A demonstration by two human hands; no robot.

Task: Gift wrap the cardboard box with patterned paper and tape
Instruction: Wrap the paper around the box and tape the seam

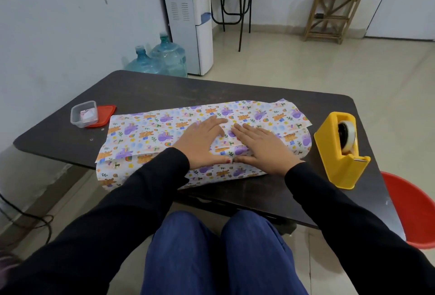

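Head view, middle of the desk [164, 90]: pressing down the overlapped patterned paper [146, 134] with left hand [200, 144] and right hand [261, 146], both flat with spread fingers and meeting thumbs. Likely to spring open if released to reach the tape dispenser [341, 151] at right. Cannot see the cardboard box, wholly covered underneath; cannot tell of any tape on the seam.
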